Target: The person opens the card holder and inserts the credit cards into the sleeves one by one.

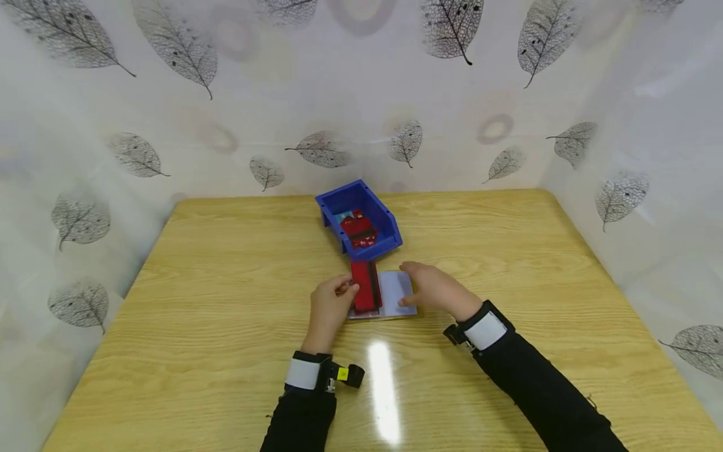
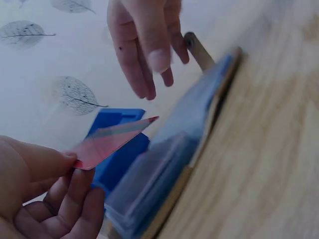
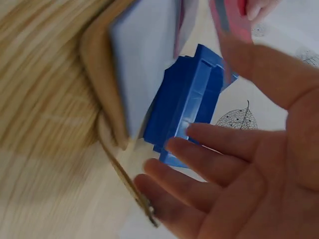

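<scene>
My left hand (image 1: pixel 329 309) pinches a red card (image 1: pixel 366 285) with a dark stripe between thumb and fingers. The card is raised over the left side of an open card holder (image 1: pixel 398 292). In the left wrist view the holder shows clear plastic sleeves (image 2: pixel 149 172) and a tan cover with a strap (image 2: pixel 200 54). My right hand (image 1: pixel 439 290) is at the holder's right edge, holding nothing. Its fingers (image 3: pixel 214 162) are spread and fairly straight in the right wrist view, apart from the pages.
Just behind the holder stands a blue bin (image 1: pixel 390 233), set at an angle, with several red patterned cards (image 1: pixel 359 231) in it. Everything rests on a wooden table (image 1: pixel 237 282). A leaf-patterned curtain (image 1: pixel 361 94) surrounds the back and sides.
</scene>
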Demonstrator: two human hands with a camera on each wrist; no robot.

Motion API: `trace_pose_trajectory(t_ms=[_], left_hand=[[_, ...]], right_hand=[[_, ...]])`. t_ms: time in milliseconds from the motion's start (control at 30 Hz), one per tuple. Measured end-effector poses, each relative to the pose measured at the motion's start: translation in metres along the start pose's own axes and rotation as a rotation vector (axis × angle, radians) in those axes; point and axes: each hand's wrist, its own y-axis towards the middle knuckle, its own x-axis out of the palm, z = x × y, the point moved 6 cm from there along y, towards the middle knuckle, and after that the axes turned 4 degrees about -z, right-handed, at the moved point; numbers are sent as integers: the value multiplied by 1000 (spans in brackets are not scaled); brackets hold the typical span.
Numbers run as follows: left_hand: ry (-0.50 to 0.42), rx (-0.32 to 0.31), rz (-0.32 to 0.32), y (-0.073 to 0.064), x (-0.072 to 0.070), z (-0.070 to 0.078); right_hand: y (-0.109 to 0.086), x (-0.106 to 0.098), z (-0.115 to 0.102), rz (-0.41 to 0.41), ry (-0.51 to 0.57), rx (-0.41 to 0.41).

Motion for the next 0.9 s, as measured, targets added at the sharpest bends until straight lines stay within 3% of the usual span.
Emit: trace_pose_trajectory(t_ms=[233, 500, 900], left_hand=[[155, 6, 13, 3, 10, 1], [313, 51, 19, 4, 16, 12], [356, 3, 17, 5, 20, 13]], right_hand=[[1, 13, 3, -122, -102, 14], [-1, 15, 2, -136, -133, 5], [-4, 15, 5, -109, -145, -2]])
